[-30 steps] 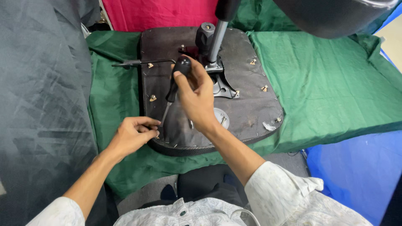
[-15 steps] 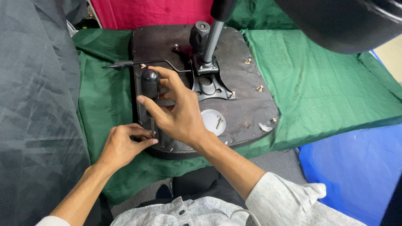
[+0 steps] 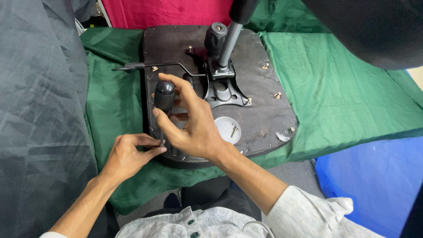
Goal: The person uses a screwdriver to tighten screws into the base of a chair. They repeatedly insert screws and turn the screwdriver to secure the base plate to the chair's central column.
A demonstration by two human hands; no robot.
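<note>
An upturned office chair seat (image 3: 264, 110) lies on a green cloth, its dark underside facing up. My right hand (image 3: 194, 125) grips a black-handled screwdriver (image 3: 164, 99), held upright near the seat's front left corner. My left hand (image 3: 130, 154) pinches the screwdriver's tip, or a small screw at it, against the seat's edge. A black metal mechanism plate (image 3: 222, 90) with a gas lift column (image 3: 229, 42) stands at the seat's centre.
A small white lid (image 3: 229, 129) holding screws rests on the seat by my right wrist. A thin lever (image 3: 145, 66) sticks out left from the mechanism. Green cloth (image 3: 343, 88) covers the table, dark grey fabric (image 3: 39, 110) lies left, and a blue surface (image 3: 374, 176) lies lower right.
My right hand has brought the screwdriver from the seat's middle down to the front left corner, next to my left hand. The left hand has stayed at the seat's edge.
</note>
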